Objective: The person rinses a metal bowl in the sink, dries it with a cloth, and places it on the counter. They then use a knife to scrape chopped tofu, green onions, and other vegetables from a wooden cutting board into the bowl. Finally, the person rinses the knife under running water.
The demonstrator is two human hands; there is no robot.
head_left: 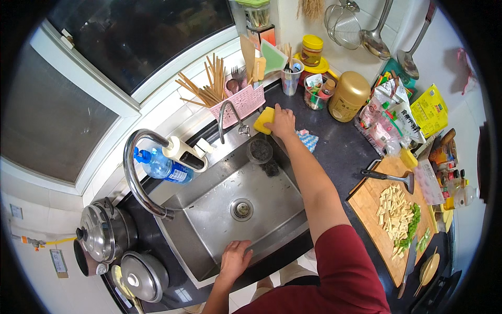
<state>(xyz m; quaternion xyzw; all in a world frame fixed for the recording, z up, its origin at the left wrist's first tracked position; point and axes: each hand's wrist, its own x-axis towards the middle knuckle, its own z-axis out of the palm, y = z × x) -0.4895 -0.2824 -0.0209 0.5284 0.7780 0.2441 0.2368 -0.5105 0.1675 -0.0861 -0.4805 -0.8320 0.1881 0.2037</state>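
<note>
Well outstretched, palm down, right hand holding yellow sponge

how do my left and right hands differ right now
The right hand touches the yellow sponge, while the left hand has nothing visible in it. The right hand reaches to the far right corner of the sink; the left hand is at the sink's near side, closer to the body. Both hands are bare.
</note>
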